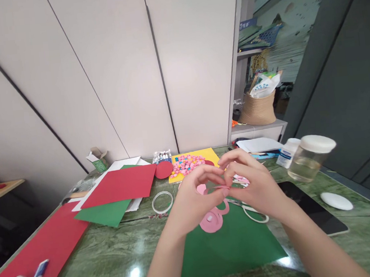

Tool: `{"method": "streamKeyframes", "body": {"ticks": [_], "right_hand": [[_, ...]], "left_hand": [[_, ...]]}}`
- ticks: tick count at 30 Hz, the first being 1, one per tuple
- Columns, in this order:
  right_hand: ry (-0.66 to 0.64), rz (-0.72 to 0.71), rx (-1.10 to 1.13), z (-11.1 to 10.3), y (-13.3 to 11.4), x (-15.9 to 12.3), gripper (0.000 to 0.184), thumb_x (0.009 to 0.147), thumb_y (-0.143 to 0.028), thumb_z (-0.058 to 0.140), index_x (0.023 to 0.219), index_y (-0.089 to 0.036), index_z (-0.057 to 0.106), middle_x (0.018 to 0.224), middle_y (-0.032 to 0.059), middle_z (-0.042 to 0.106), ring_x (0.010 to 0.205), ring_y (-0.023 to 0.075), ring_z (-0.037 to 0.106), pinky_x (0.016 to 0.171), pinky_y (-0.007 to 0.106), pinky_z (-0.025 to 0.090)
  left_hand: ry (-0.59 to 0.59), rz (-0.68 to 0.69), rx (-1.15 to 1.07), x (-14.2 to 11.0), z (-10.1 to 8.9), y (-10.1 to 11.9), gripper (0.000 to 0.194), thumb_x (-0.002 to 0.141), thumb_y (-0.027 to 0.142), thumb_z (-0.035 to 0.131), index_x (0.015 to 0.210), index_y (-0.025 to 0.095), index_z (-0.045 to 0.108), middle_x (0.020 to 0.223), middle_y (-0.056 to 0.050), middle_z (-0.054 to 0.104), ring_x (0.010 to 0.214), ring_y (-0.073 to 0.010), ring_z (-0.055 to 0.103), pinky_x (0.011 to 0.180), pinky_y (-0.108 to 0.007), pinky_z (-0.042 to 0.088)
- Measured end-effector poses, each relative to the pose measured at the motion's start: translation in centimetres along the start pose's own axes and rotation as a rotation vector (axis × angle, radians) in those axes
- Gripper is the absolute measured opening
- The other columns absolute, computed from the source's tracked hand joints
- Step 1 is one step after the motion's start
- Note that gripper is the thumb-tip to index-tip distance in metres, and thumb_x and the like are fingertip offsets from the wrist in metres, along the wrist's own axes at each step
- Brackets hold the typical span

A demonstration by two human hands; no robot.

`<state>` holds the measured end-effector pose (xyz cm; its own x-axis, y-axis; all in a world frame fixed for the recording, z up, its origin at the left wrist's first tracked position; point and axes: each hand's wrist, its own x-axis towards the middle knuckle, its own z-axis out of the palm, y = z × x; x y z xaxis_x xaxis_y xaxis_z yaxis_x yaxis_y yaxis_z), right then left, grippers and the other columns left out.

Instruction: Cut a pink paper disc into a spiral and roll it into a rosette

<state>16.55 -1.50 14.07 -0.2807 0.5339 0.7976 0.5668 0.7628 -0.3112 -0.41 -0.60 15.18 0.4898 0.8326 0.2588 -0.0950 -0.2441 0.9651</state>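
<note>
My left hand (194,195) and my right hand (252,180) meet above the green marble table (118,255). Both pinch a thin pink paper strip (221,187) between thumb and fingers. The strip curls down into a pink paper spiral (211,219) that rests on a green paper sheet (229,244). White-handled scissors (254,212) lie on that sheet, partly hidden under my right hand.
Red paper (120,185) and green paper (105,213) lie at the left, with a tape ring (162,201). A yellow sheet with pink beads (187,163) and a red disc (163,170) sit behind. At right stand a glass jar (311,158), a black tablet (312,213) and a white oval object (336,200).
</note>
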Motion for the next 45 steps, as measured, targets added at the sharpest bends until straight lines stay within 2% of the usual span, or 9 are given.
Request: {"method": "streamKeyframes", "body": {"ticks": [5, 10, 13, 17, 22, 27, 33, 45], "right_hand": [[-0.004, 0.002, -0.022, 0.1, -0.1, 0.0, 0.021, 0.075, -0.006, 0.064, 0.068, -0.022, 0.051, 0.097, 0.0032, 0.056, 0.090, 0.0182, 0.059, 0.073, 0.033, 0.052], [0.062, -0.069, -0.071, -0.1, -0.3, 0.0, 0.016, 0.078, -0.008, 0.063, 0.078, -0.023, 0.060, 0.096, 0.0042, 0.058, 0.089, 0.0182, 0.060, 0.074, 0.033, 0.052], [0.114, -0.116, -0.094, -0.1, -0.3, -0.1, 0.014, 0.080, -0.012, 0.062, 0.085, -0.025, 0.065, 0.094, 0.0044, 0.060, 0.088, 0.0186, 0.061, 0.073, 0.034, 0.053], [0.134, -0.145, -0.066, 0.3, -0.4, -0.1, 0.023, 0.084, -0.011, 0.059, 0.098, -0.028, 0.068, 0.094, 0.0048, 0.062, 0.087, 0.0180, 0.062, 0.071, 0.033, 0.054], [0.107, -0.137, -0.037, 0.9, -0.3, -0.2, 0.034, 0.088, -0.009, 0.052, 0.112, -0.029, 0.066, 0.100, 0.0057, 0.062, 0.092, 0.0169, 0.061, 0.076, 0.032, 0.054], [0.192, -0.081, -0.041, 1.1, 0.1, -0.4, 0.030, 0.085, -0.011, 0.059, 0.102, -0.032, 0.070, 0.096, 0.0040, 0.062, 0.088, 0.0179, 0.062, 0.070, 0.032, 0.054], [0.208, -0.062, -0.022, 0.6, 0.2, -0.2, 0.013, 0.081, -0.014, 0.064, 0.081, -0.026, 0.069, 0.090, 0.0042, 0.060, 0.084, 0.0188, 0.062, 0.068, 0.034, 0.053], [0.052, -0.032, -0.047, 0.0, -0.1, 0.0, 0.022, 0.075, -0.006, 0.066, 0.069, -0.022, 0.051, 0.096, 0.0026, 0.056, 0.089, 0.0180, 0.059, 0.073, 0.033, 0.050]], "left_hand": [[-0.001, -0.034, -0.039, 0.0, 0.0, -0.1, 0.026, 0.073, 0.013, 0.066, 0.097, 0.022, 0.059, 0.083, -0.001, 0.062, 0.086, -0.0156, 0.058, 0.072, -0.028, 0.048], [0.060, -0.089, -0.178, 0.1, -0.3, -0.2, 0.031, 0.071, 0.016, 0.070, 0.098, 0.022, 0.057, 0.079, 0.001, 0.063, 0.077, -0.0126, 0.058, 0.072, -0.027, 0.045], [0.054, -0.094, -0.253, 0.2, -0.5, -0.2, 0.034, 0.069, 0.019, 0.073, 0.099, 0.022, 0.057, 0.077, 0.002, 0.063, 0.074, -0.0124, 0.059, 0.071, -0.027, 0.044], [0.056, -0.099, -0.287, 0.2, -0.6, -0.2, 0.036, 0.068, 0.018, 0.074, 0.099, 0.021, 0.057, 0.077, 0.002, 0.064, 0.074, -0.0126, 0.060, 0.072, -0.027, 0.045], [0.062, -0.068, -0.289, 0.3, -0.5, -0.3, 0.035, 0.070, 0.018, 0.074, 0.099, 0.021, 0.054, 0.087, -0.001, 0.067, 0.086, -0.0146, 0.062, 0.079, -0.029, 0.045], [0.092, -0.074, -0.242, 0.3, -0.5, -0.3, 0.036, 0.069, 0.018, 0.075, 0.098, 0.021, 0.055, 0.087, -0.001, 0.068, 0.084, -0.0143, 0.061, 0.077, -0.029, 0.044], [0.058, -0.082, -0.235, 0.4, -0.4, -0.3, 0.034, 0.069, 0.018, 0.075, 0.098, 0.021, 0.057, 0.084, 0.000, 0.067, 0.081, -0.0143, 0.061, 0.077, -0.030, 0.044], [-0.005, -0.073, -0.143, 0.2, -0.1, -0.4, 0.028, 0.071, 0.017, 0.071, 0.096, 0.023, 0.060, 0.085, -0.001, 0.062, 0.086, -0.0146, 0.059, 0.076, -0.029, 0.050]]}}
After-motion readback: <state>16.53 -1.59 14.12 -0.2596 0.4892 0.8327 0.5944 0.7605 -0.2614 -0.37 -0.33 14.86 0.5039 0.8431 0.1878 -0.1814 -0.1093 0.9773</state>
